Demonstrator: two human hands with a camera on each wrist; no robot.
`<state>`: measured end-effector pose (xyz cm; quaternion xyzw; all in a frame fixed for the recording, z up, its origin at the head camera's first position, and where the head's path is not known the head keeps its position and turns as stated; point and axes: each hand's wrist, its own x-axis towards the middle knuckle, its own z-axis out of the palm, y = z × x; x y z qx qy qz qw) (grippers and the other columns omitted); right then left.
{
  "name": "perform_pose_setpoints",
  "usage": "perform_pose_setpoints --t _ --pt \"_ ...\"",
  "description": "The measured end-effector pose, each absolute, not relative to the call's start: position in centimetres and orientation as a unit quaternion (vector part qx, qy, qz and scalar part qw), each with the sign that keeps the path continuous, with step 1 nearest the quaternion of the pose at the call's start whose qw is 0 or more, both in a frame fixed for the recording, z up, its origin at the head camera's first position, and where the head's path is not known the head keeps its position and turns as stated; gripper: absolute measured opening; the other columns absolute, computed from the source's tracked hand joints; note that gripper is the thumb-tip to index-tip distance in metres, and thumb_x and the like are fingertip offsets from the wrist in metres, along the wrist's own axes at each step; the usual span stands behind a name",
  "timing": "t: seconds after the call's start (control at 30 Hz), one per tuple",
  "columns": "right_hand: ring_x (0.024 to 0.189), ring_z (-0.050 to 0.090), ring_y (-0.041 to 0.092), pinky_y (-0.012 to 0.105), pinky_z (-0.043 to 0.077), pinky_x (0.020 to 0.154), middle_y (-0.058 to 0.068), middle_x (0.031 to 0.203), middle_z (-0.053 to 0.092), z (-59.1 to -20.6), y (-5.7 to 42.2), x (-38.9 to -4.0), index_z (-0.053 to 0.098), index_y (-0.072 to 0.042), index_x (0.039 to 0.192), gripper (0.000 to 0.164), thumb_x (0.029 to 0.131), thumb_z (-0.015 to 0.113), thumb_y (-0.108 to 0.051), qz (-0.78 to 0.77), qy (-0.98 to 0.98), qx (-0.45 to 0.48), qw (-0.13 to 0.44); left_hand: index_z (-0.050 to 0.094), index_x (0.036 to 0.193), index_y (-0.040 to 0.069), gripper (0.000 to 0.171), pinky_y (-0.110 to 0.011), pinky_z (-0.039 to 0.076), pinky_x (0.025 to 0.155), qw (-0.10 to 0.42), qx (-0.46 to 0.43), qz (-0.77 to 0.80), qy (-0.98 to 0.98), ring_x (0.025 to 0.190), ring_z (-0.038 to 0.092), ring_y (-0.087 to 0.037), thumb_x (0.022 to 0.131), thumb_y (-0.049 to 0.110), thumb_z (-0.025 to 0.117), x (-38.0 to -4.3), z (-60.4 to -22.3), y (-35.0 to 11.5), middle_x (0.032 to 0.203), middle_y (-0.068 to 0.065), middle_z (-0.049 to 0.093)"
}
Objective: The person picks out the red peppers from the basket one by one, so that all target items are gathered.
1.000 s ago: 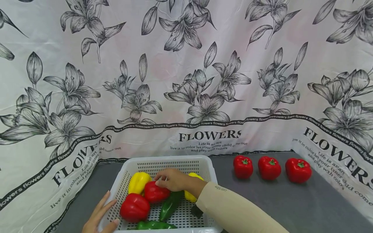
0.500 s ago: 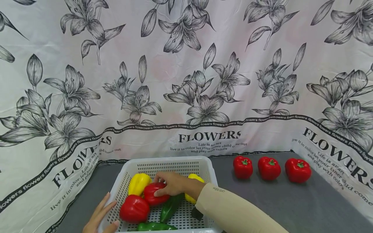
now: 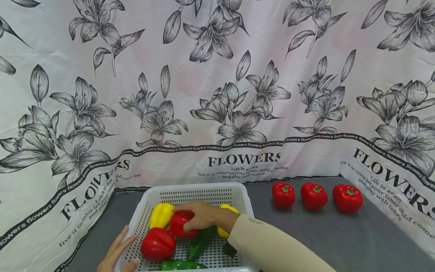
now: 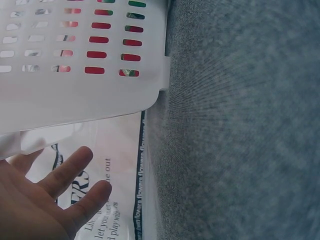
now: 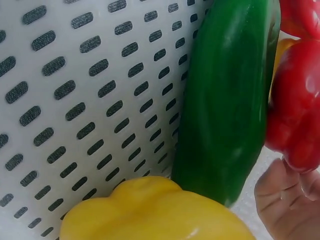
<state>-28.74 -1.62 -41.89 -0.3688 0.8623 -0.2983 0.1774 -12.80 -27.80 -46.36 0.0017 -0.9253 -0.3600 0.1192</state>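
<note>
In the head view, a white perforated plastic basket (image 3: pixel 195 185) stands at the bench's (image 3: pixel 289 234) front edge, and the right hand (image 3: pixel 200 213) reaches into it, thumb and fingers curled round a glossy red bell pepper (image 3: pixel 180 225). That pepper lies left of the basket's centre, between a glossy yellow bell pepper (image 3: pixel 161 216) toward the back left corner and a long dark-green squash-like vegetable (image 3: pixel 200 244); a larger red bell pepper (image 3: pixel 158 244) sits nearer the left edge, and a slim bright-green pepper (image 3: pixel 181 265) lies along the front edge. Three red bell peppers with green stems (image 3: pixel 314 196) stand in a row toward the bench's back right corner. The left hand (image 3: pixel 113 255) is at the basket's left edge, fingers straight and apart. The left wrist view shows those fingers spread just beside the slotted wall; how firmly they bear on it I cannot tell. In the right wrist view, the gripped pepper is close beside the dark-green vegetable; whether it is off the basket floor is unclear. The step in hand appears to be securing the grip; the next move seems to call for a closed hold and room past the neighbours, with the basket kept steady.
</note>
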Motion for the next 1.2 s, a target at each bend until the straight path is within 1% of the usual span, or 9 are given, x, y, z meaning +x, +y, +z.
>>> perform_pose_setpoints --t 0.27,0.4,0.5,0.63,0.73,0.87,0.97,1.1,1.2 --pt "0.090 0.051 0.010 0.024 0.052 0.066 -0.010 0.102 0.053 -41.79 -1.67 -28.62 0.054 -0.033 0.107 0.051 0.069 0.082 -0.014 -0.316 0.861 -0.359 0.175 0.055 0.135 0.007 0.052 -0.055 0.042 0.093 0.116 -0.012 -0.382 -0.917 0.124 0.035 -0.030 0.093 0.036 0.064 -12.80 -46.41 -27.90 0.154 -0.010 0.024" --pt "0.087 0.053 0.009 0.023 0.053 0.065 -0.010 0.099 0.055 -41.83 -1.58 -28.59 0.051 -0.030 0.103 0.050 0.069 0.084 -0.015 -0.321 0.853 -0.370 0.181 0.055 0.135 0.006 0.053 -0.058 0.040 0.093 0.111 -0.009 -0.394 -0.912 0.125 0.034 -0.032 0.093 0.037 0.064 -12.76 -46.31 -27.84 0.154 -0.010 0.024" --pt "0.087 0.055 0.009 0.026 0.054 0.066 -0.011 0.100 0.057 -41.73 -1.56 -28.44 0.053 -0.031 0.107 0.051 0.069 0.084 -0.014 -0.324 0.852 -0.364 0.190 0.056 0.135 0.008 0.052 -0.044 0.043 0.094 0.114 -0.004 -0.383 -0.917 0.125 0.035 -0.028 0.092 0.037 0.065 -12.70 -46.27 -27.80 0.154 -0.008 0.025" --pt "0.090 0.055 0.012 0.029 0.055 0.067 -0.012 0.103 0.057 -41.49 -1.53 -28.27 0.058 -0.034 0.109 0.050 0.070 0.081 -0.013 -0.337 0.849 -0.353 0.202 0.058 0.133 0.011 0.048 -0.013 0.035 0.087 0.138 -0.010 -0.370 -0.919 0.126 0.028 -0.002 0.092 0.034 0.066 -12.57 -46.49 -27.68 0.153 -0.002 0.027" --pt "0.091 0.054 0.013 0.029 0.055 0.066 -0.012 0.104 0.057 -41.35 -1.48 -28.30 0.060 -0.036 0.108 0.048 0.071 0.079 -0.012 -0.357 0.840 -0.352 0.208 0.058 0.132 0.009 0.047 -0.026 0.035 0.096 0.148 -0.018 -0.387 -0.910 0.122 0.023 0.008 0.092 0.032 0.066 -12.50 -46.51 -27.54 0.153 -0.003 0.026" --pt "0.094 0.054 0.013 0.029 0.055 0.067 -0.012 0.106 0.056 -41.19 -1.40 -28.39 0.061 -0.035 0.111 0.050 0.072 0.078 -0.010 -0.378 0.828 -0.358 0.207 0.057 0.133 0.008 0.050 -0.057 0.037 0.094 0.133 -0.010 -0.397 -0.908 0.129 0.029 -0.016 0.092 0.035 0.066 -12.49 -46.23 -27.50 0.154 -0.005 0.024" --pt "0.095 0.053 0.014 0.028 0.055 0.067 -0.012 0.108 0.056 -41.17 -1.32 -28.42 0.061 -0.035 0.111 0.050 0.071 0.077 -0.011 -0.384 0.825 -0.360 0.205 0.057 0.134 0.010 0.050 -0.042 0.043 0.094 0.130 -0.001 -0.375 -0.918 0.124 0.035 -0.024 0.092 0.037 0.065 -12.49 -46.16 -27.49 0.154 -0.004 0.025" --pt "0.094 0.054 0.014 0.028 0.055 0.067 -0.012 0.108 0.056 -41.21 -1.26 -28.36 0.060 -0.035 0.109 0.045 0.073 0.078 -0.016 -0.390 0.825 -0.356 0.202 0.059 0.132 0.013 0.047 -0.017 0.039 0.085 0.142 -0.001 -0.357 -0.923 0.122 0.033 -0.005 0.092 0.036 0.066 -12.47 -46.29 -27.42 0.153 -0.001 0.028" --pt "0.093 0.055 0.012 0.027 0.055 0.067 -0.012 0.106 0.057 -41.21 -1.28 -28.33 0.059 -0.034 0.107 0.038 0.077 0.079 -0.022 -0.398 0.820 -0.362 0.194 0.059 0.132 0.014 0.046 -0.017 0.038 0.084 0.150 -0.003 -0.354 -0.923 0.118 0.029 0.006 0.091 0.035 0.067 -12.47 -46.34 -27.38 0.153 0.000 0.029"
